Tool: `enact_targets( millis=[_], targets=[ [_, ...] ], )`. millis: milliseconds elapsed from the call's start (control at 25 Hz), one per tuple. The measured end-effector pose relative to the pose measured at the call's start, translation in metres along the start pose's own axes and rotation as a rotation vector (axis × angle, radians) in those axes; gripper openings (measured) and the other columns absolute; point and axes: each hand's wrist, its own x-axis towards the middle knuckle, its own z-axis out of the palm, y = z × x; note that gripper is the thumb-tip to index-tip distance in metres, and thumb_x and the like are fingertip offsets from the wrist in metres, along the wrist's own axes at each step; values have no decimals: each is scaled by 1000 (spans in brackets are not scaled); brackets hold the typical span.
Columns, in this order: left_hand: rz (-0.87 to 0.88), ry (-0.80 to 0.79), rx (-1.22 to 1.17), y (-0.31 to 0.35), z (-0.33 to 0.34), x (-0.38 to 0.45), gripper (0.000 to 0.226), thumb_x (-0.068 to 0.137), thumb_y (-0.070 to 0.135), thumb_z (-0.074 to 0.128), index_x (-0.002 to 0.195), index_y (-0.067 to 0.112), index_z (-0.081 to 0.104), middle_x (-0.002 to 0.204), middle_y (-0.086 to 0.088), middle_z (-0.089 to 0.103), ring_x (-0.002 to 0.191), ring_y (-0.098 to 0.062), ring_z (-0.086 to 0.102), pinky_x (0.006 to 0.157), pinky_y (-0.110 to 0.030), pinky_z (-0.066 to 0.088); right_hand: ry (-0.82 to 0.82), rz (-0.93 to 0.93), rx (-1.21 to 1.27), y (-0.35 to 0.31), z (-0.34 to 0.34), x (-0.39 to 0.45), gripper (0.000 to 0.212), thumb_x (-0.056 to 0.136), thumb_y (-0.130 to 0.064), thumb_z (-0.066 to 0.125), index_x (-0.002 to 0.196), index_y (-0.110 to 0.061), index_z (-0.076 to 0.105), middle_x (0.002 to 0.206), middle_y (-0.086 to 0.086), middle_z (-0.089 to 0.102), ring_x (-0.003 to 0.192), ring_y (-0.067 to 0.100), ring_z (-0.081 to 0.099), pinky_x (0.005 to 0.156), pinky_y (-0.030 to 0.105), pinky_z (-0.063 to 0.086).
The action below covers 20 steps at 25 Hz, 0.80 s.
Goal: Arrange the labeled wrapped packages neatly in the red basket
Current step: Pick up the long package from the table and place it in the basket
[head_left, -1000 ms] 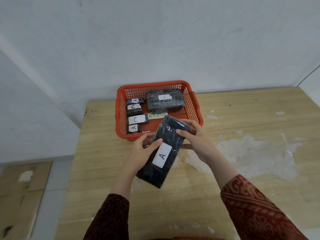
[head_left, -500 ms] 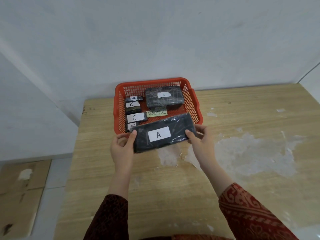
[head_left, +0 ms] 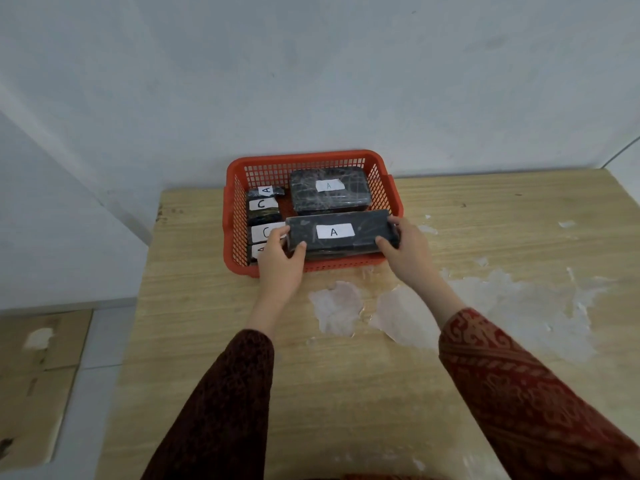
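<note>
Long black plastic-wrapped package with white "A" label (head_left: 341, 233) lies crosswise over the near half of the red plastic mesh basket (head_left: 313, 157), label up, roughly level. Can't tell if it rests on the basket floor or is held just above. Left hand (head_left: 280, 261) grips its left end, thumb on the near edge, fingers curled over the top corner. Right hand (head_left: 403, 245) grips the right end the same way, thumb in front, fingers wrapped round the end. Both hands closed on the package, reaching over the basket's near rim.

Behind it, at back right of the basket, a bigger black wrapped block with faded "A" label (head_left: 329, 195), touching or just beside the long one. Down the left side, a column of small dark wrapped packets (head_left: 263, 211) labelled A, C, C, A; the nearest two partly hidden by the left hand.

Basket sits on a pale wooden table (head_left: 485, 220) with white worn patches, pushed against a grey-white wall (head_left: 311, 81). Dark red patterned sleeves (head_left: 519, 393) cover both forearms.
</note>
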Motion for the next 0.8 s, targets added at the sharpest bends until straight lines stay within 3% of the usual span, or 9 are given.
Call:
enact_targets(
  millis=[160,240,320,560,680,800],
  targets=[
    [-53,-143,140,-10,9,37,52,88,27,64,134,10,48,137,-10,52,119,-26,54,99,-34,45,-181,-65,-285,-3,2,39,46,92,-32,57,131,-9,48,125,18,56,111,31,54,91,35,45],
    [-61,-200,179,-15,13,52,53,88,26,65,135,8,48,138,-13,50,118,-29,55,99,-41,47,-155,-105,-386,-5,7,49,46,92,-33,55,130,-8,48,123,19,57,113,34,50,93,38,43],
    [-14,-232,266,-19,18,60,51,87,22,65,133,5,51,135,-14,53,120,-28,52,102,-34,42,-92,-141,-503,-4,11,54,44,92,-35,54,128,-10,49,121,18,59,117,35,44,95,43,41],
    [45,-232,332,-25,29,68,49,86,14,67,132,4,52,132,-17,55,119,-28,53,94,-25,39,-131,-137,-631,2,24,56,38,91,-26,58,121,-5,50,122,23,53,115,37,45,92,43,44],
    [86,-239,418,-26,30,67,48,90,18,60,134,2,50,139,-19,45,125,-32,47,105,-33,36,-279,-93,-644,1,33,61,34,95,-23,50,119,1,53,132,24,44,119,40,43,98,46,40],
    [160,-260,476,-27,29,64,44,97,20,48,135,-1,47,134,-18,38,119,-35,48,104,-38,38,-390,-73,-647,-1,35,61,42,98,-33,43,118,0,58,140,21,40,126,40,38,105,48,35]
  ],
)
